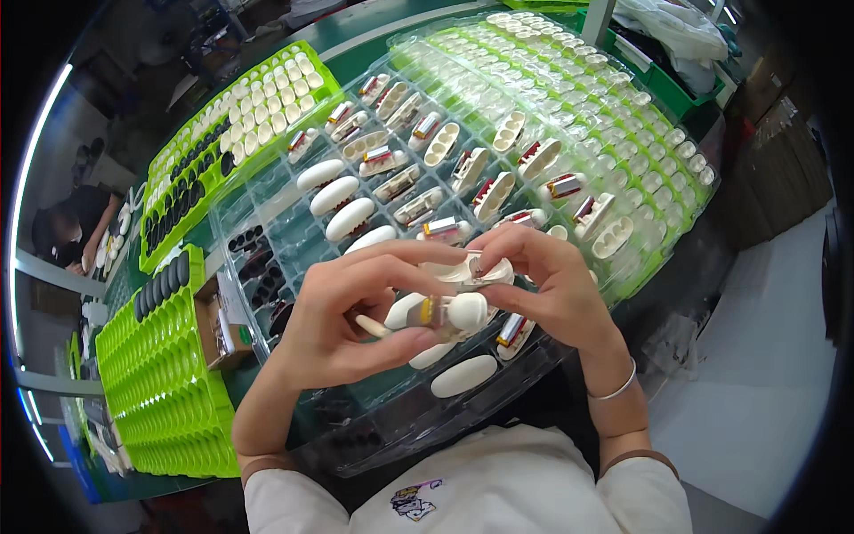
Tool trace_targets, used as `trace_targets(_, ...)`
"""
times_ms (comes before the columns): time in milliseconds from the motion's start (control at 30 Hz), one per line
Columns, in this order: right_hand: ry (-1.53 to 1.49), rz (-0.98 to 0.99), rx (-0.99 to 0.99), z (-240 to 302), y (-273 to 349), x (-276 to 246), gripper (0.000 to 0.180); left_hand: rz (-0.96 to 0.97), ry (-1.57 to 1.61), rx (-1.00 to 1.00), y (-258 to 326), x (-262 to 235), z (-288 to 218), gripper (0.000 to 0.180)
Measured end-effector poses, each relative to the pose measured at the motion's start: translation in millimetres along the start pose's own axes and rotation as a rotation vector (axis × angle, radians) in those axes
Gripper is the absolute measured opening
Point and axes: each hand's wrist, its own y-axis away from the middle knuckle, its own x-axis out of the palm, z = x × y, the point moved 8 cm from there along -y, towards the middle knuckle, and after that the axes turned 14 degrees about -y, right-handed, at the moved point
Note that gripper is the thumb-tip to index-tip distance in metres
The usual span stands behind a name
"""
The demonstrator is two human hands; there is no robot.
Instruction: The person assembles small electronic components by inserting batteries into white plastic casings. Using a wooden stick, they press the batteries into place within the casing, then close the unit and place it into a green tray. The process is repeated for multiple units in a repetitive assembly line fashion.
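Both hands are up over the near end of the big clear plastic tray (374,418), working on a small white oval case. The left hand (342,316) is curled shut around the white oval case body (449,313), thumb underneath and fingers wrapped over the top, so the piece sits steady with its open side facing up. You can see a little metallic battery-like part (433,311) with an orange edge sitting in it. The right hand (547,280) is closed in a pinch on a white shell half (471,271), held just above the body, touching or nearly touching it; I can't tell which. Looks like it's held that way so the two halves line up.

Relative to the clear tray: its pockets hold more of the same stuff, closed white oval cases (342,198) in a column on the left side, open shells with those metallic inserts (445,229) across the middle, and one finished-looking oval (463,376) in a pocket right under the hands. Left of the tray is a bright green tray (169,392) with mostly empty pockets, and beyond it another green tray (236,120) holding white and black ovals. A small cardboard box (222,331) sits between the green tray and the clear one. Another person (76,231) is at the far left.
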Motion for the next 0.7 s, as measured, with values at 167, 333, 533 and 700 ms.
trace_targets(167, -0.383, -0.214, 0.026, -12.5, 10.8, 2.7, 0.031, -0.005, -0.046, 0.028, 4.1, 6.2, -4.2, 0.024)
trace_targets(333, -0.758, -0.386, 0.054, -13.6, 17.5, 12.2, 0.049, 0.056, 0.262, -0.044, 6.5, 14.5, 5.4, 0.022)
trace_targets(533, -0.629, -0.374, 0.012, -16.2, 20.5, 14.0, 0.05, 0.023, 0.615, -0.046, 4.2, 18.1, 20.3, 0.017)
trace_targets(700, -0.46, -0.336, -0.042, -13.1, 19.4, 10.0, 0.053, 0.064, 0.671, -0.067, 3.0, 23.7, 16.1, 0.02)
